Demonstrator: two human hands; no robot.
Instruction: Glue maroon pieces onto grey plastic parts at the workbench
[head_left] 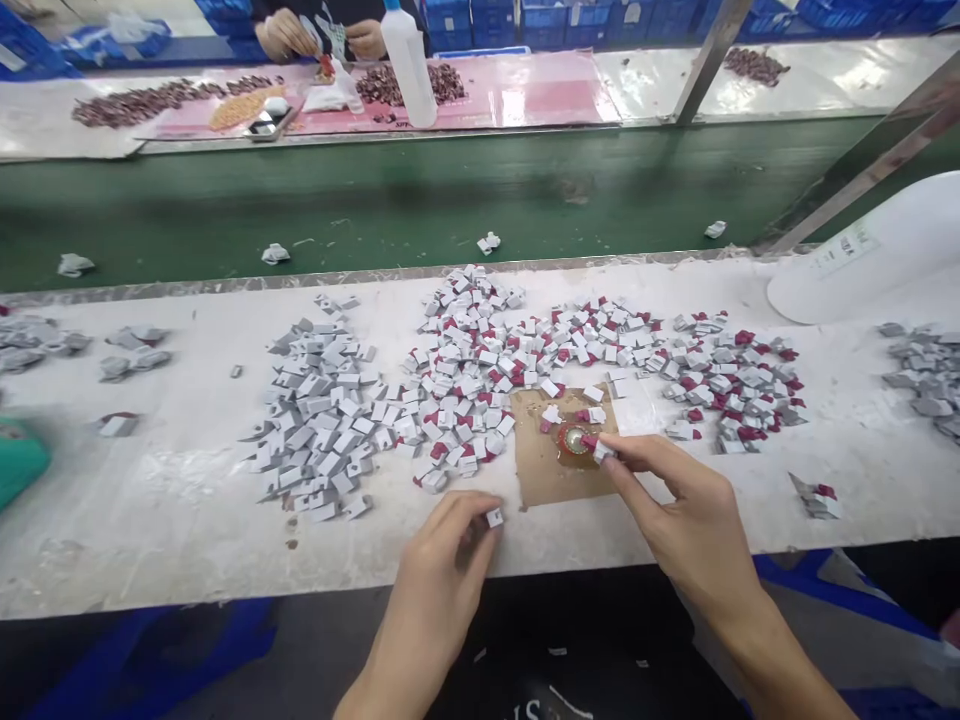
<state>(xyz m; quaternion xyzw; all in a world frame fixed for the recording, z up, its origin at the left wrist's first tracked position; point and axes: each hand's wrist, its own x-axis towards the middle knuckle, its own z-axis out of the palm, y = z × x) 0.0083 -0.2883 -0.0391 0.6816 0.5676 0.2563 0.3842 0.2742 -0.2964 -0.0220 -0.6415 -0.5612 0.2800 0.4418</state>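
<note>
Between the thumb and forefinger of my left hand (pixel 446 555) is a small grey plastic piece (pixel 494 517), just above the table's near edge. My right hand (pixel 682 510) pinches a grey-and-maroon plastic piece (pixel 602 452). Its maroon end is at a small round red-rimmed dish (pixel 574 441), though I cannot tell whether they touch. The dish sits on a wet-looking brown cardboard square (pixel 544 480). A few grey-and-maroon pieces lie on the cardboard behind the dish. Left of it spreads a heap of plain grey pieces (pixel 322 410), and behind it a heap of grey-and-maroon pieces (pixel 480 350).
More grey-and-maroon pieces (pixel 735 380) are piled at the right. A large white container (pixel 870 250) lies at the back right. Past the green belt (pixel 375 195), a co-worker's hands (pixel 289 35) are busy near a white bottle (pixel 409 65). A green object (pixel 19 460) stands far left.
</note>
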